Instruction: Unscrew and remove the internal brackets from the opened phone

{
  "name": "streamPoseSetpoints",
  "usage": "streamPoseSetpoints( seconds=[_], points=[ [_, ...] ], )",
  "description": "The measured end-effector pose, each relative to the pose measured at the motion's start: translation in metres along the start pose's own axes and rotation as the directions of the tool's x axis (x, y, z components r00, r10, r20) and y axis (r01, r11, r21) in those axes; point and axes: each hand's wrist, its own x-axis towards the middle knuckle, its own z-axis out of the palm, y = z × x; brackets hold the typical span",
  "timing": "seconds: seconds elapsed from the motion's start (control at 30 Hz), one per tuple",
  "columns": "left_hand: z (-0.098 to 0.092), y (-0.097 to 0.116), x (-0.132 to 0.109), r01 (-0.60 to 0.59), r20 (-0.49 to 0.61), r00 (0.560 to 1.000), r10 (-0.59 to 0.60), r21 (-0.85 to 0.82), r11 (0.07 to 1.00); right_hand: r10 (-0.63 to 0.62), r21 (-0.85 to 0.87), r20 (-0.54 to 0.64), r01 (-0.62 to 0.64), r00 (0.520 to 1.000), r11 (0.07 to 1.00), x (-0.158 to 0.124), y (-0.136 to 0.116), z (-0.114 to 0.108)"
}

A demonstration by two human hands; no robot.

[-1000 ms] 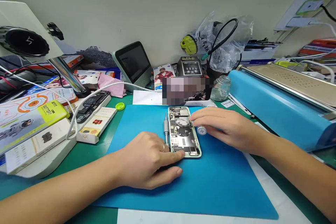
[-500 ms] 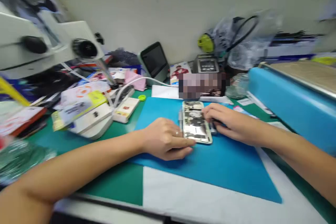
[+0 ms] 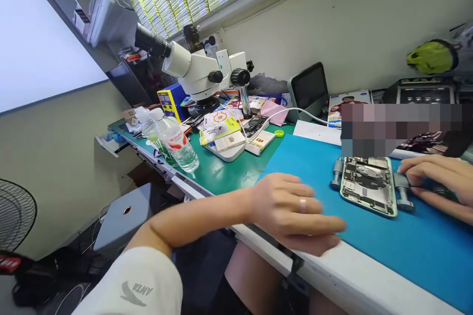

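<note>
An opened phone [image 3: 369, 185] with its insides showing lies on the blue mat [image 3: 303, 162] at the right. A grey screwdriver [image 3: 336, 173] lies along its left side and another [image 3: 401, 191] along its right. My left hand [image 3: 295, 211], a ring on one finger, hovers near the mat's front edge, left of the phone, fingers stretched out and holding nothing. My right hand [image 3: 439, 184] rests at the right edge of the view beside the phone, its fingers curled over something dark that I cannot make out.
A white microscope [image 3: 199, 66] stands at the back left of the green bench. Water bottles [image 3: 173, 140], boxes [image 3: 225, 140], a white cable and a small dark screen [image 3: 308, 91] crowd the back. A fan [image 3: 15, 216] and a grey laptop [image 3: 123, 214] sit below the bench.
The view has swung left. My left hand has come off the phone's lower edge and moved left toward the mat's front edge. My right hand stays to the right of the phone.
</note>
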Motion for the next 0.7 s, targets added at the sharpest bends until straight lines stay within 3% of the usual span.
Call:
streamPoseSetpoints(
  seconds=[0.07,0.13,0.2,0.3,0.4,0.47,0.57,0.7],
  points=[
    [-0.029,0.020,-0.027,0.197,-0.096,0.978,-0.186,0.131,0.972,-0.070,0.000,0.022,0.070,0.997,0.998,0.008,-0.008,-0.003],
    [-0.060,0.033,-0.057,0.441,-0.207,0.895,-0.396,0.273,0.855,-0.108,0.037,0.002,0.107,0.994,0.994,0.017,-0.019,-0.007],
    [-0.092,0.037,-0.087,0.658,-0.411,0.749,-0.519,0.367,0.658,-0.114,0.041,0.015,0.114,0.993,0.993,0.023,-0.031,-0.012],
    [-0.132,0.027,-0.126,0.858,-0.657,0.504,-0.561,0.309,0.410,-0.036,-0.028,0.060,0.038,0.998,0.999,0.022,-0.049,-0.020],
    [-0.151,0.008,-0.154,0.951,-0.726,0.289,-0.624,0.142,0.274,0.091,-0.129,0.124,-0.075,0.988,0.989,0.016,-0.062,-0.025],
    [-0.153,-0.004,-0.166,0.973,-0.708,0.191,-0.679,0.049,0.224,0.165,-0.182,0.129,-0.140,0.978,0.973,0.014,-0.069,-0.029],
    [-0.151,-0.013,-0.172,0.985,-0.673,0.104,-0.732,-0.030,0.168,0.204,-0.208,0.102,-0.180,0.974,0.962,0.018,-0.090,-0.039],
    [-0.151,-0.019,-0.168,0.993,-0.654,0.087,-0.751,-0.003,0.117,0.160,-0.153,0.056,-0.150,0.985,0.977,0.027,-0.144,-0.057]
  ],
)
